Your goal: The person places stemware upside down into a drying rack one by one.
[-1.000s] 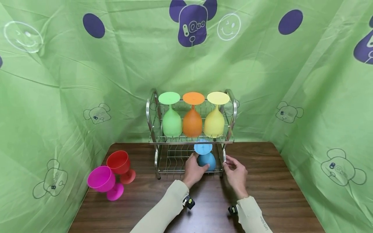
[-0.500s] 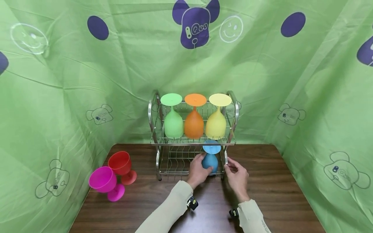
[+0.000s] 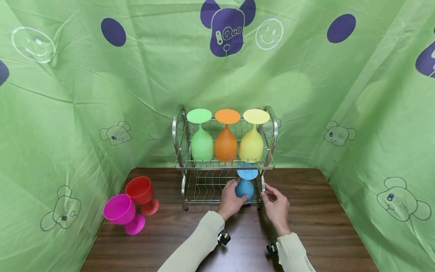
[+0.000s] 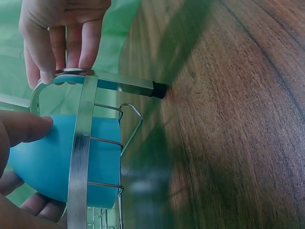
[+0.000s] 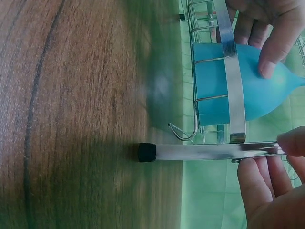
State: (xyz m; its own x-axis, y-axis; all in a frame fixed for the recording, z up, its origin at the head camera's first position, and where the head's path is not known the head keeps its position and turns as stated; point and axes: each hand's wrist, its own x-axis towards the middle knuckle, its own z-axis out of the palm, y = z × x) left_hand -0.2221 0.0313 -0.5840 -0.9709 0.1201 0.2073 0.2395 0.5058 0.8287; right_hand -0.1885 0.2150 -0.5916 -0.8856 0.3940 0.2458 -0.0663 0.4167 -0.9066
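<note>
A blue goblet stands upside down at the right end of the lower tier of a two-tier metal dish rack. My left hand grips its bowl from the left, thumb in front and fingers behind. In the left wrist view the blue bowl sits behind the rack's flat front bar. My right hand pinches the rack's right side post, thumb and fingers on either side of the metal in the right wrist view, where the post ends in a black foot.
Inverted green, orange and yellow goblets fill the upper tier. Upright red and magenta goblets stand at the table's left. Green cloth hangs behind and beside the wooden table.
The blue goblet, in my left hand, has shifted right toward the rack's right post and straightened from a tilt. My right hand keeps its hold on the post. The last half second shows almost no movement.
</note>
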